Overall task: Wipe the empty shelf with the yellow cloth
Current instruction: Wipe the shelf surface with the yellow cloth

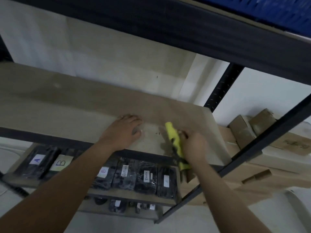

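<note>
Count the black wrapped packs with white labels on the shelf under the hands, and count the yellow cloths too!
Black wrapped packs with labels: 6 plainly visible on that shelf
Yellow cloth: 1, in the right hand
Total: 7

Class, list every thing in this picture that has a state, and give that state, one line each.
left hand: open, flat on the shelf
right hand: grips the yellow cloth
yellow cloth: bunched, at the shelf's right front
empty shelf: bare, small dark specks near the cloth
black packages: wrapped, labelled, on the lower shelf
</note>
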`<state>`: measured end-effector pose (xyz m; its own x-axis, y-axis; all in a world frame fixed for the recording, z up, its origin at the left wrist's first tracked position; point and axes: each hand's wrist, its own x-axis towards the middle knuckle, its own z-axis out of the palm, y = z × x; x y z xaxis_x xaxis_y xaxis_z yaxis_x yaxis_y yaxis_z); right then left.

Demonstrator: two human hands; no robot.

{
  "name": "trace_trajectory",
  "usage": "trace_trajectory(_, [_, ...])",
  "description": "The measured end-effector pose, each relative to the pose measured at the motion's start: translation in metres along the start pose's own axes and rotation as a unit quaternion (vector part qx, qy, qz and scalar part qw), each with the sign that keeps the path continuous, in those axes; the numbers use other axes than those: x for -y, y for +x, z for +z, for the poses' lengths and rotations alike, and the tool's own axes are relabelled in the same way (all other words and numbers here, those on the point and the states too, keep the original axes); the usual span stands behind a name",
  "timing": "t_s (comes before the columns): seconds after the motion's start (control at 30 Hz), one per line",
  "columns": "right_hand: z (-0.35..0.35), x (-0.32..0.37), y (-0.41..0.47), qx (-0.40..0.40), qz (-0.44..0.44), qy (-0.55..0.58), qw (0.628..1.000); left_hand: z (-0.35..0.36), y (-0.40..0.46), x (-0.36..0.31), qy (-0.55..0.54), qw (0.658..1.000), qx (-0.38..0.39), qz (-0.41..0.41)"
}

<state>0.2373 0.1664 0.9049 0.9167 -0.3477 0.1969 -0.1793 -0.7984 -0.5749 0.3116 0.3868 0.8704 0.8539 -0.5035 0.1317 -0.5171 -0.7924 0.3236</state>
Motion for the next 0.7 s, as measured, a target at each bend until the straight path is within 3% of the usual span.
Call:
trace_trajectory(0.07, [0.022, 0.007, -0.012, -0.034, -0.073, -0.059, 0.995, 0.001, 0.001, 0.0, 0.005, 1.0, -0.002, -0.005])
trace_trajectory(0.2, [0.025, 0.003, -0.007, -0.026, -0.118, -0.093, 0.988, 0.003, 0.001, 0.001, 0.0, 1.0, 0.001, -0.009])
trace_trajectory(0.37, [0.017, -0.015, -0.029, 0.119, -0.188, -0.221, 0.95, 0.007, 0.0, 0.004, 0.001, 1.0, -0.001, -0.015])
trace_trajectory(0.47, [0.015, -0.02, -0.023, 0.12, -0.208, -0.214, 0.947, 0.008, -0.001, 0.005, 0.009, 1.0, -0.002, -0.01])
trace_trajectory(0.6, [0.026, -0.017, 0.008, 0.113, -0.2, -0.193, 0.954, 0.003, 0.0, 0.0, 0.034, 0.999, 0.001, 0.004])
trace_trajectory(0.7, [0.037, -0.015, 0.059, 0.116, -0.097, -0.222, 0.963, 0.0, -0.002, -0.001, 0.027, 1.0, 0.001, 0.003])
